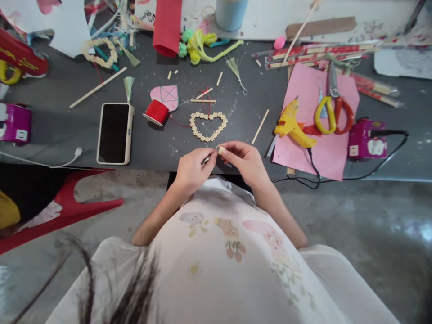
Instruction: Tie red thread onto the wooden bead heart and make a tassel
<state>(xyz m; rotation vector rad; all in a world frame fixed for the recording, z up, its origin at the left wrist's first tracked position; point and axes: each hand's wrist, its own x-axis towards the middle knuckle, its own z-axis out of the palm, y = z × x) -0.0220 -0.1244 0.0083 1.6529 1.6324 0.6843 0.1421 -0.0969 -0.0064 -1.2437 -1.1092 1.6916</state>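
My left hand (pixel 195 167) is closed in a pinch at the table's front edge, on a thin pale thread whose small loop shows above the fingertips. My right hand (pixel 245 163) pinches a small pale yellow piece (pixel 222 150) right beside it; what it is made of is too small to tell. Just beyond both hands lies a heart-shaped frame (pixel 192 128) of little pale pieces. Red thread ties its top to short wooden sticks (pixel 203 101). A red thread spool (pixel 157 112) rests against a pink heart cutout (pixel 168 96) on the left.
A phone (pixel 114 133) lies left. At right, a yellow glue gun (pixel 293 123) and scissors (pixel 334 105) rest on pink paper (pixel 286 157), with a cable (pixel 313 173) along the edge. A pale tassel (pixel 235 67), a loose stick (pixel 260 127) and a blue-grey cup (pixel 231 15) stand farther back.
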